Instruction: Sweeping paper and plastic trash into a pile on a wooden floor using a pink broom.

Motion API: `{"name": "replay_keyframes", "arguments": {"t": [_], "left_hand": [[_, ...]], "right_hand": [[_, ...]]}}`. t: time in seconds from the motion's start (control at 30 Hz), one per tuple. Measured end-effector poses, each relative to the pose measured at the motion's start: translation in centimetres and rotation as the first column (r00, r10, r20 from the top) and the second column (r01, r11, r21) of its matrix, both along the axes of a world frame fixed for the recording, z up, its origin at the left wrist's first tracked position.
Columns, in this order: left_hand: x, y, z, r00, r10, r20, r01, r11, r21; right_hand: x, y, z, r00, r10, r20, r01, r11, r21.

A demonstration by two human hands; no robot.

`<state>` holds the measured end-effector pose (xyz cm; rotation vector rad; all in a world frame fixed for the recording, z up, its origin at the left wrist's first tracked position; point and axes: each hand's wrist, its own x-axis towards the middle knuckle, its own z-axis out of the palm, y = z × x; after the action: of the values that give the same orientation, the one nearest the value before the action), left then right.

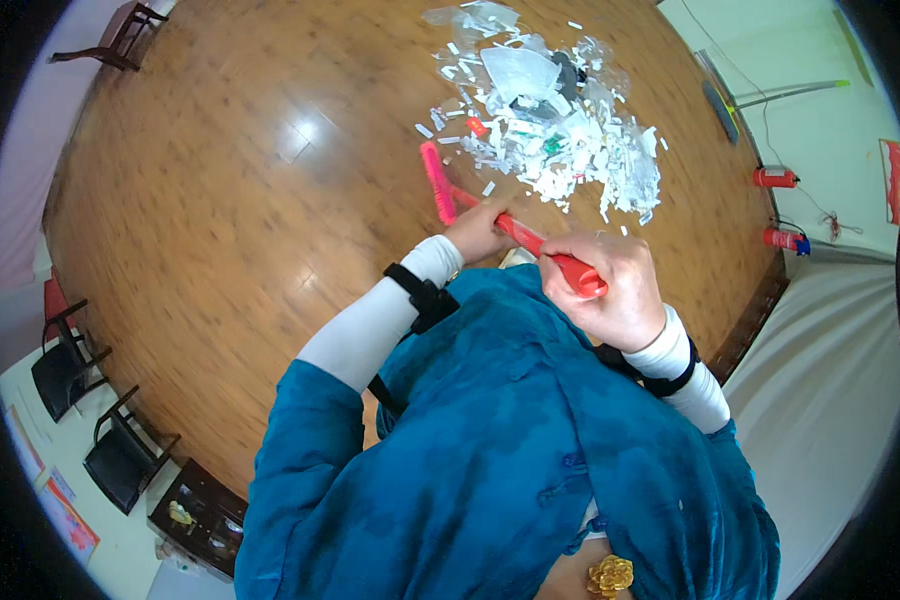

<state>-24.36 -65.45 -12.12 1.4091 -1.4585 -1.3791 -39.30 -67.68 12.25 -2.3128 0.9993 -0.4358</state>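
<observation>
Right hand (610, 285), nearest the lens: fingers curled tight round the upper end of a red plastic broom handle (545, 250). Left hand (478, 232) clasps the same handle lower down, fingers wrapped closed. One red bristled broom head (437, 182) rests on the brown wooden plank floor (250, 180), touching the near-left edge of one heap of white paper and clear plastic scraps (550, 120). Two red cylinders (775, 178) stand at the floor's right edge. Two black chairs (65, 365) stand at its left edge.
</observation>
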Motion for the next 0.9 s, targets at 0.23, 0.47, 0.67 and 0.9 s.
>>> {"name": "replay_keyframes", "arguments": {"t": [0.23, 0.47, 0.67, 0.9], "left_hand": [[-4.8, -2.4, -2.7, 0.986, 0.033, 0.164, -0.050, 0.993, 0.104], [-10.8, -9.2, -1.5, 0.993, 0.092, 0.075, -0.093, 0.996, 0.008], [-11.5, -12.2, 0.7, 0.957, 0.104, 0.271, -0.149, 0.978, 0.149], [-15.8, -19.5, -3.1, 0.894, -0.131, 0.428, -0.003, 0.955, 0.298]], "right_hand": [[-4.3, -5.9, -2.8, 1.000, -0.026, 0.011, 0.023, 0.984, 0.177], [-9.3, -10.9, -2.0, 0.999, 0.000, 0.052, -0.006, 0.994, 0.108], [-12.7, -15.3, -3.2, 0.995, 0.015, 0.099, -0.028, 0.990, 0.135], [-18.2, -21.0, -11.0, 0.959, -0.277, 0.068, 0.233, 0.898, 0.373]]}}
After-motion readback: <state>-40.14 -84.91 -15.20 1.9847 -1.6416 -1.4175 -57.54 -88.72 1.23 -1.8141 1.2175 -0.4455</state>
